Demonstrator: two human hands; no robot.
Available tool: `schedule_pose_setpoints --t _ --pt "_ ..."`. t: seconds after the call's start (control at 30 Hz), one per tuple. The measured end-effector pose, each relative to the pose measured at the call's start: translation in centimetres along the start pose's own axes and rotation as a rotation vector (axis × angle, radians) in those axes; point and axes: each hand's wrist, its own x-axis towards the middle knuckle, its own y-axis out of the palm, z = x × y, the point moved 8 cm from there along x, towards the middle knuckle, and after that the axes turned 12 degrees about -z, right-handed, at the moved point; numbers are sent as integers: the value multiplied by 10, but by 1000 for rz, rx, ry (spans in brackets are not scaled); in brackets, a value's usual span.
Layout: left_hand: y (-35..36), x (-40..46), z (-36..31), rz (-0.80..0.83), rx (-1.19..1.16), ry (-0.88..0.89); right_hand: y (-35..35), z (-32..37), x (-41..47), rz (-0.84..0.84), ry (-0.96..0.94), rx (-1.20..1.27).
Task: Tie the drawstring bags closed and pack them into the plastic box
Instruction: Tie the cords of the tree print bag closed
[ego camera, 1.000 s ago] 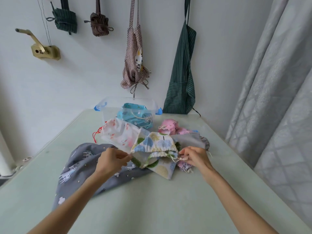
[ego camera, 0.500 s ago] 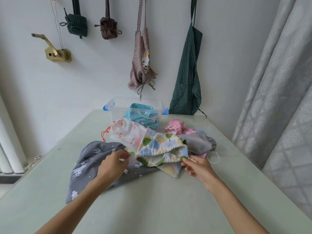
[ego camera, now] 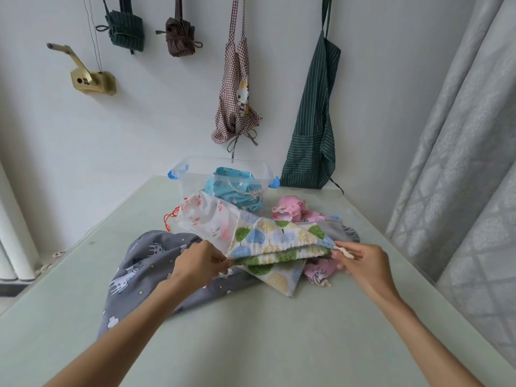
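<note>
Hands (ego camera: 282,261) pinch gathered tree-print cotton bag (ego camera: 279,237).

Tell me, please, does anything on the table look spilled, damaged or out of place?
Nothing looks spilled or damaged. The unpacked bags lie in a loose overlapping heap on the table, as expected mid-task; only the blue bag sits in the plastic box. The tree-print bag is still open-mouthed between both hands.

Box (ego camera: 223,169) behind bag pile (ego camera: 279,238) on table (ego camera: 251,344); one bag (ego camera: 234,191) in box.
</note>
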Motion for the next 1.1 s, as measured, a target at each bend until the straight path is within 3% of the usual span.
schedule_pose_setpoints --t 0.17,0.43,0.67,0.77,0.87,1.03,1.1 --pt "-6 -22 16 -76 89 16 2 -24 -15 136 -59 -247" --pt "-37 -33 51 -258 246 -31 -61 -54 -17 -30 106 -465" --pt "-31 -34 36 -243 255 -17 -13 -19 -32 149 87 -266" --pt "-25 -29 33 -186 217 -45 26 1 -51 310 55 -245" --pt "-17 -19 37 -87 106 -93 50 10 -60 394 -51 -379" --pt "-16 -7 38 -11 -398 -126 52 8 -62 330 -131 -368" --pt "-16 -1 41 -23 -323 -73 47 7 -59 297 -141 -319"
